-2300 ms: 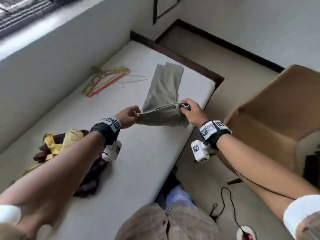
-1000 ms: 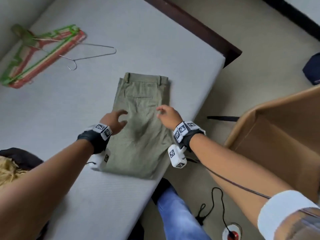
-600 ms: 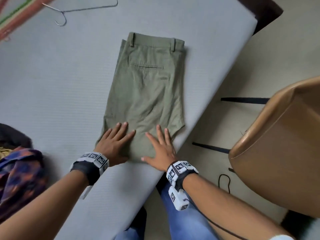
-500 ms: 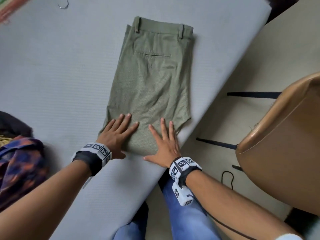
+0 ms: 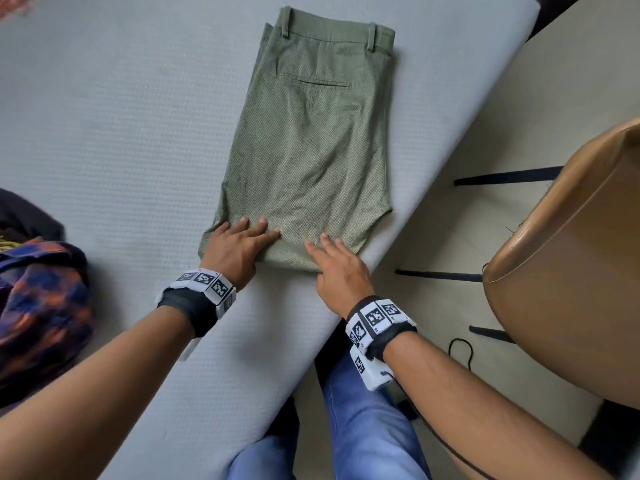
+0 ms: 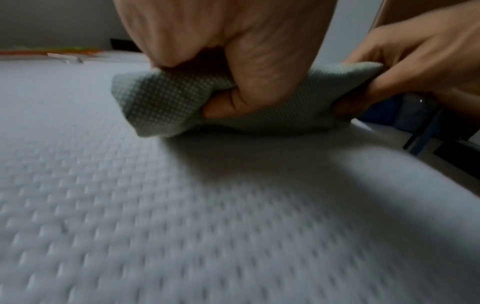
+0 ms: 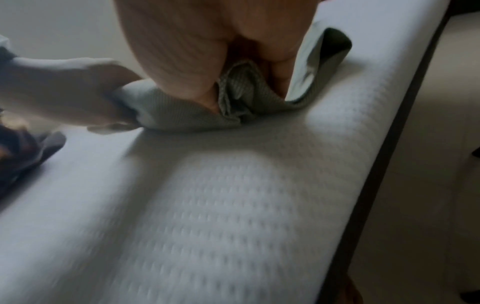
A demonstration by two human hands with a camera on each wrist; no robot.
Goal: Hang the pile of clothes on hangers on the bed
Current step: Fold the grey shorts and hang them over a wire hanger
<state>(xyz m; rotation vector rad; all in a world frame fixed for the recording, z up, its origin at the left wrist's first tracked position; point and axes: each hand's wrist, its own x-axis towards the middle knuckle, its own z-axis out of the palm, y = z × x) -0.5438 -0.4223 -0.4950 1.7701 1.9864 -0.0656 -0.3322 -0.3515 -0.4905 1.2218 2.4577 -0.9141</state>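
Note:
Olive-green trousers lie folded on the grey mattress, waistband at the far end. My left hand holds the near folded edge at its left corner. The left wrist view shows fingers over the cloth and the thumb tucked under it. My right hand holds the same edge near the mattress side. In the right wrist view it pinches bunched fabric, lifting the edge slightly. Orange and green hangers lie far back on the bed.
A pile of dark and patterned clothes sits on the bed at my left. A brown chair stands close on the right, beside the bed edge. My legs in blue jeans stand against the mattress. A black cable lies on the floor.
The trousers were folded over and laid flat. Both hands pressed flat on the near fold half a second ago; now their thumbs are under the edge and they grip it.

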